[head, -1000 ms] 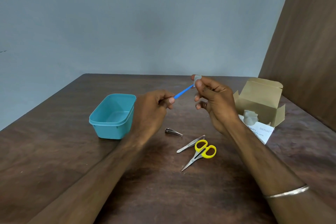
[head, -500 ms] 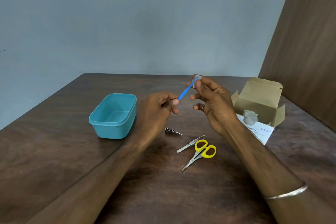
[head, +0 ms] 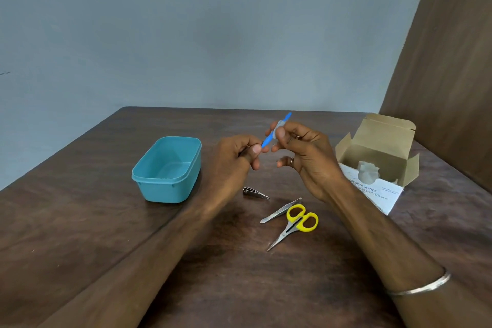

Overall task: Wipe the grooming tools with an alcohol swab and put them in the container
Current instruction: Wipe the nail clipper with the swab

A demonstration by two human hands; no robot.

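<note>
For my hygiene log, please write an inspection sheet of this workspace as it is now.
Surface: dark brown wooden table, in use.
Job's things: slim blue plastic tool held in the air; small white alcohol swab wrapped round it; teal plastic container, no tool inside; steel nail clipper, steel tweezers and yellow-handled scissors lying on the table.
Clutter: open cardboard box of alcohol swabs.
Grippers: left hand pinches the tool's lower end; right hand pinches the swab on it.
Cables: nothing seen.
Surroundings: plain grey wall; brown wooden panel.
</note>
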